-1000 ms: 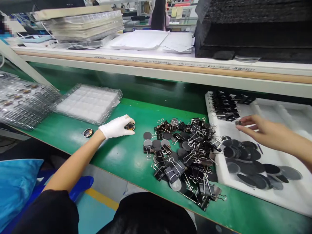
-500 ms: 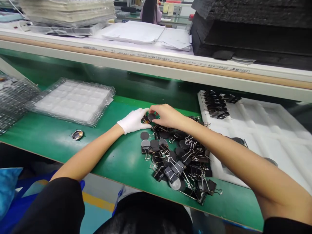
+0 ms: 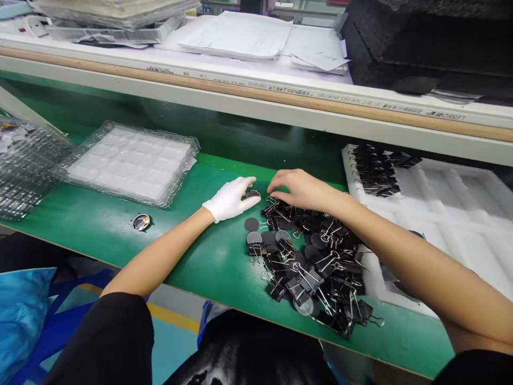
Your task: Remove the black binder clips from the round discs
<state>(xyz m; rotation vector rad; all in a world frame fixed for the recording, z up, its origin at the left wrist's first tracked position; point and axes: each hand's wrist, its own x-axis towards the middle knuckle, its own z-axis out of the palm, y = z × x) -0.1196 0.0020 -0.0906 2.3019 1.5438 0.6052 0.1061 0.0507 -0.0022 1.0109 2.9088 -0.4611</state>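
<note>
My left hand [image 3: 232,199], in a white glove, holds a small round part [image 3: 253,194] between thumb and fingers at the green bench top. A dark disc now covers most of that part's face. Just right of it, my bare right hand [image 3: 298,188] hovers at the top edge of a pile of black binder clips [image 3: 310,278]; its fingers are curved and apart, with nothing visible between them. Dark discs [image 3: 251,224] lie among the clips and at their left side. Another round part [image 3: 141,222] with a shiny rim rests alone on the left of the bench.
Clear plastic trays [image 3: 128,163] stand at the back left, with a taller stack [image 3: 30,166] beside them. A white foam tray [image 3: 452,214] holding clips is at the right. The shelf edge [image 3: 240,99] crosses above the bench.
My right hand has let go of the dark disc and moved right, away from the round part. The disc now sits on the part. The camera view has shifted slightly.
</note>
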